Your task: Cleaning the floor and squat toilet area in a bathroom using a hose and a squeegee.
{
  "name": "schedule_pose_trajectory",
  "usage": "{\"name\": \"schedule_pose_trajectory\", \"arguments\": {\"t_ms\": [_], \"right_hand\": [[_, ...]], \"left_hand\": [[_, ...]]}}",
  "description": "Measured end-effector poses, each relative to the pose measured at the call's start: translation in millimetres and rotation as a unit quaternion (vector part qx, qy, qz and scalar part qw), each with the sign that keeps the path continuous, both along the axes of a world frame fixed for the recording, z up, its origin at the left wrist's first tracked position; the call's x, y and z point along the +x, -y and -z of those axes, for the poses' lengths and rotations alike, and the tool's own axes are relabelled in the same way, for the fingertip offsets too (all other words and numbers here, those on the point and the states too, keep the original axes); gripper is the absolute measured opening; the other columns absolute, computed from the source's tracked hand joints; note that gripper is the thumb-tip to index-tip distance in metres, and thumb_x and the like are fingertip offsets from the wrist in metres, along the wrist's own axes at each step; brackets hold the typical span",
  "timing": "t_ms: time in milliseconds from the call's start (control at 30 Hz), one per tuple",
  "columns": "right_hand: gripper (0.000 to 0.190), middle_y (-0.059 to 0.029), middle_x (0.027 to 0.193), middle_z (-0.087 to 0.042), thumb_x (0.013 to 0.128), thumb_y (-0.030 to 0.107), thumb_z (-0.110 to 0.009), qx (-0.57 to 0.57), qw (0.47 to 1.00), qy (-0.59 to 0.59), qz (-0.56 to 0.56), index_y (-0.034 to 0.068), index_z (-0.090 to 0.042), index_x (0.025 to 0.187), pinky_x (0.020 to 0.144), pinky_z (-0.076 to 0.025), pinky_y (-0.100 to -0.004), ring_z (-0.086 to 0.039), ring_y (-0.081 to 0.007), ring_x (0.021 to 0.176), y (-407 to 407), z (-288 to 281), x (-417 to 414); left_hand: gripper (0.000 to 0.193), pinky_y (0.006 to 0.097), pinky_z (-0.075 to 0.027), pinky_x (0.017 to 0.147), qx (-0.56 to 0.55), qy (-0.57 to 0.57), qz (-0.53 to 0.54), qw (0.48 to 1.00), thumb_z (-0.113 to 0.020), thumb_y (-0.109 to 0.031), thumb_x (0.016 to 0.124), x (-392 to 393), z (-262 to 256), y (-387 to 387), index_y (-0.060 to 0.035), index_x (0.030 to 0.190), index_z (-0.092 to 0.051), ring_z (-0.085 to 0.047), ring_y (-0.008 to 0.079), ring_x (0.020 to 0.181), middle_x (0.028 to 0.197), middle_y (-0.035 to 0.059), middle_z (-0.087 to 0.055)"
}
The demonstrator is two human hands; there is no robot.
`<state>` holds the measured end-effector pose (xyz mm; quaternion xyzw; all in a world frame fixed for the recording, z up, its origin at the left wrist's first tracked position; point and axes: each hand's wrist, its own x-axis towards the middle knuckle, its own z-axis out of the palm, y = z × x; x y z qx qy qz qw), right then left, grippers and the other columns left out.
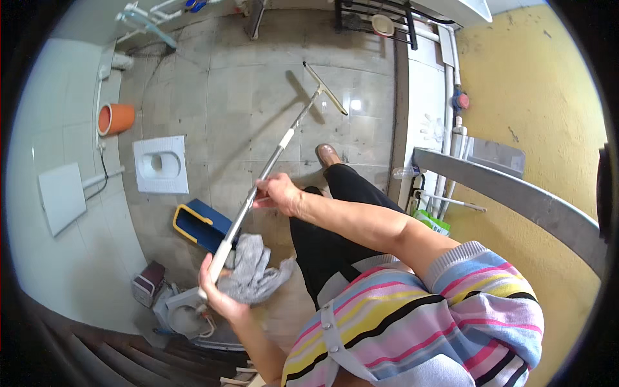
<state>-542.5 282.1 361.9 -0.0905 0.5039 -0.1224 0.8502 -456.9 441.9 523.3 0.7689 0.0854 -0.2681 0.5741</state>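
A floor squeegee [271,164] with a metal pole and pale T-shaped head [326,89] slants across the view. Both my hands hold it. My right hand [280,193] grips the metal pole about midway. My left hand [217,288] is around the white handle at the lower end. The head lies over the grey tiled floor [251,111], its shadow beside it; whether the blade touches the tiles I cannot tell. A crumpled grey cloth [254,271] lies beside my left hand, below the pole. Next to it a blue bucket [220,220] with a yellow rim is partly covered by the pole.
A white squat toilet [145,169] is set in the floor at left. Beyond it an orange pot [121,119] is against the wall. A black metal rack [404,24] stands at the far right. White pipes [449,82] and a metal ledge [508,188] run along the right.
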Motion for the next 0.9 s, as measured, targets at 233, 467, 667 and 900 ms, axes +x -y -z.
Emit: {"name": "schedule_pose_trajectory", "arguments": {"t_ms": [233, 467, 667, 900], "right_hand": [[0.060, -0.0178, 0.122, -0.053, 0.089, 0.056, -0.043, -0.116, 0.977, 0.078, -0.162, 0.006, -0.055, 0.120, 0.094, -0.038, -0.0421, -0.052, -0.0245, 0.107, 85, -30, -75], [0.062, -0.0110, 0.121, -0.054, 0.078, 0.024, -0.071, -0.345, 0.921, 0.126, -0.128, 0.005, -0.044, 0.131, 0.094, -0.043, -0.0327, -0.051, -0.0194, 0.111, 119, -90, -138], [0.037, -0.0099, 0.099, -0.064, 0.077, 0.014, -0.067, -0.168, 0.981, -0.035, 0.090, -0.001, -0.060, 0.110, 0.078, -0.050, -0.0302, -0.061, -0.0185, 0.089, 164, -44, -180], [0.030, -0.0112, 0.099, -0.063, 0.080, 0.023, -0.061, -0.270, 0.885, -0.146, 0.351, -0.002, -0.062, 0.098, 0.078, -0.047, -0.0342, -0.058, -0.0192, 0.086, 302, -46, -268]], "left_hand": [[0.033, 0.0407, -0.049, 0.082, -0.145, -0.190, 0.016, 0.971, -0.059, -0.029, 0.078, -32, 41, 156, -0.0044, 0.100, -0.063, -0.059, 0.0276, 0.093, 0.105, 0.0126, -0.060], [0.031, 0.0334, -0.046, 0.082, -0.144, -0.041, 0.094, 0.984, -0.061, -0.026, 0.083, -82, 35, 239, -0.0007, 0.101, -0.060, -0.057, 0.0201, 0.091, 0.100, 0.0123, -0.063], [0.041, 0.0255, -0.050, 0.055, 0.007, -0.042, 0.170, 0.985, -0.065, -0.043, 0.076, -41, 44, 212, -0.0073, 0.096, -0.060, -0.066, 0.0178, 0.066, 0.079, 0.0120, -0.067], [0.065, 0.0314, -0.051, 0.066, 0.026, -0.155, 0.321, 0.934, -0.045, -0.053, 0.087, -1, 29, 129, -0.0074, 0.132, -0.042, -0.062, 0.0206, 0.080, 0.105, 0.0165, -0.062]]}}
